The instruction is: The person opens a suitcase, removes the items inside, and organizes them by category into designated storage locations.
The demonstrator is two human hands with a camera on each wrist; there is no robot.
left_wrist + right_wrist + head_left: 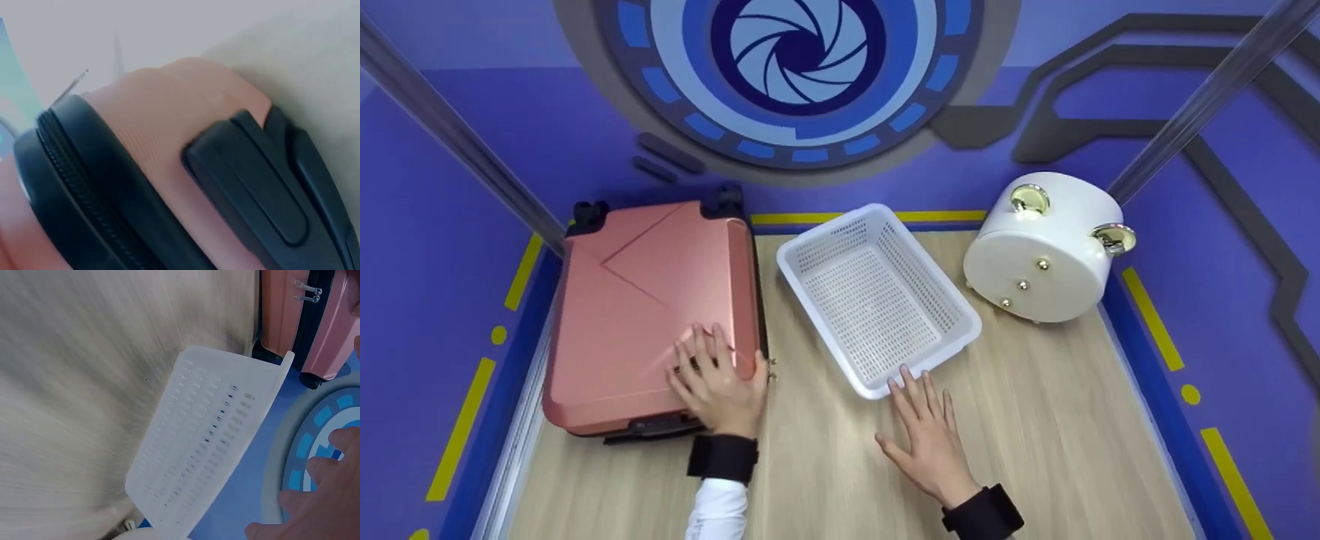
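A salmon-pink suitcase (652, 300) lies flat on the left, its wheels toward the back wall. My left hand (716, 386) rests on its upper shell near the right front corner, fingers extended. In the left wrist view, the suitcase's pink shell (163, 124) shows close up with a black zipper band (107, 185) and a black handle part (253, 185). A white perforated plastic basket (840, 356) stands in the middle. My right hand (930, 442) is at its front rim with fingers spread; whether the fingertips touch the rim is unclear. The right wrist view shows the basket (197, 439) from outside.
At the back right lies a white drum-shaped object (1031, 277) with gold rings and small gold knobs. Blue-purple printed walls (840, 180) enclose the wooden surface (825, 465) at the back and sides. Clear posts (1200, 112) stand at the back corners.
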